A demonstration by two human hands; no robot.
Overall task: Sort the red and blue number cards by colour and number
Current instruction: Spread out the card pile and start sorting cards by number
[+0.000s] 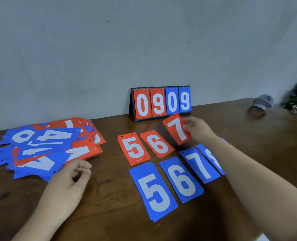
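Two hands show in the head view. The right hand (198,129) pinches the red 7 card (176,130) by its right edge. The card sits at the hand's 9 o'clock, its long axis tilted from 11 to 5, at 2 o'clock of the red 6 card (157,146) on the desk (109,197). The left hand (69,180), loosely curled and empty, rests at 5 o'clock of the unsorted pile (45,145). I judge it the nearer hand for the next pick.

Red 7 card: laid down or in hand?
In hand: the right hand pinches the red 7 card by its edge, beside the red 6 card.
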